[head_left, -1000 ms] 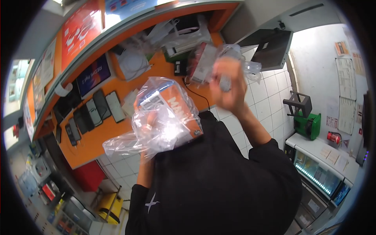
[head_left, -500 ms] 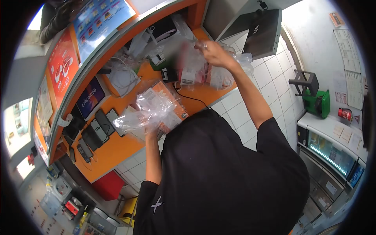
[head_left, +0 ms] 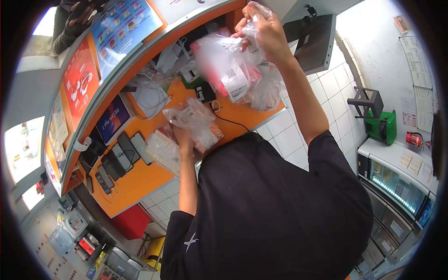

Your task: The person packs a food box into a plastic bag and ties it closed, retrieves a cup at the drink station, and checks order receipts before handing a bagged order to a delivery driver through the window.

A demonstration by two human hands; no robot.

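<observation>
My right hand (head_left: 266,35) is closed round the gathered top of a clear plastic bag (head_left: 233,70). Inside that bag are a red item and a white label, lifted at the back of the orange counter. Under it lies another clear bag (head_left: 267,88). My left hand (head_left: 183,136) is at the clear bag with the orange box (head_left: 208,136) near the counter's front edge; plastic hides its fingers. Beside this hand, on its left, a pale package (head_left: 163,148) lies on the counter.
Several phones (head_left: 122,151), a tablet box (head_left: 112,119) and a white coiled cable (head_left: 150,95) lie on the counter (head_left: 135,186). A black cable (head_left: 231,122) crosses it. Another person's hand (head_left: 81,14) shows beyond the partition. A dark panel (head_left: 311,44) stands right.
My right hand has gone to the back of the counter and lifted a bag with a red item. My left hand has lowered the bag with the orange box to the counter.
</observation>
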